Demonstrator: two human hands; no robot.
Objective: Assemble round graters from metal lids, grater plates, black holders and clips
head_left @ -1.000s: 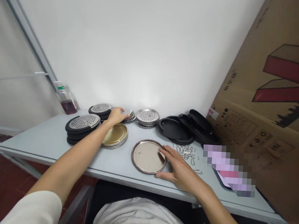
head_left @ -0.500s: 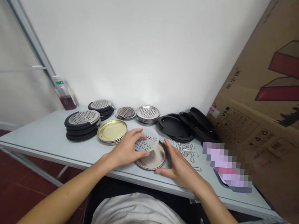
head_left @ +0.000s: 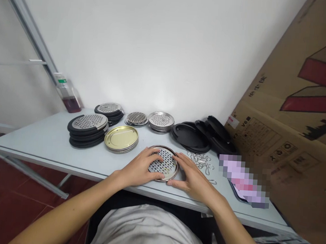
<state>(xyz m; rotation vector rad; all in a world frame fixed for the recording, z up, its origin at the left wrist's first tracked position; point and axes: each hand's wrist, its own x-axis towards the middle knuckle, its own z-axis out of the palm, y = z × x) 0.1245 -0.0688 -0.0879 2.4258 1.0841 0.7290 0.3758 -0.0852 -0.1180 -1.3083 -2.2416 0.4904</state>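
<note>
Carton leaning at right: printed Chinese characters, a legible "V6" on its panel, a block of small print and recycling-type marks; a small white sticker sits on its corner. The other print is too small to read.

Both hands are spread, fingers curved, neither pinching. The left hand (head_left: 139, 168) lies with its fingers on a perforated steel disc (head_left: 166, 163). The right hand (head_left: 195, 181) cups the opposite side, its fingertips (head_left: 177, 158) at the rim of a round steel tray (head_left: 163, 180). The disc now lies flat inside that rim; half a second ago it was tilted above the tray, held by the left hand.

The tray is on a pale grey table (head_left: 40, 144). Beyond it are a stack of gold-lacquered lids (head_left: 121, 138), two stacks of black-edged graters (head_left: 88, 123) (head_left: 108, 108), small perforated discs (head_left: 136, 118), a silver perforated stack (head_left: 161, 120) and black round plates (head_left: 189, 136). Tangled wire hooks (head_left: 200, 162) lie just beside the right hand. Far left stands a bottle of dark red liquid (head_left: 69, 99) with a green label, unreadable. A pixelated patch (head_left: 242, 180) hides an object at right.
</note>
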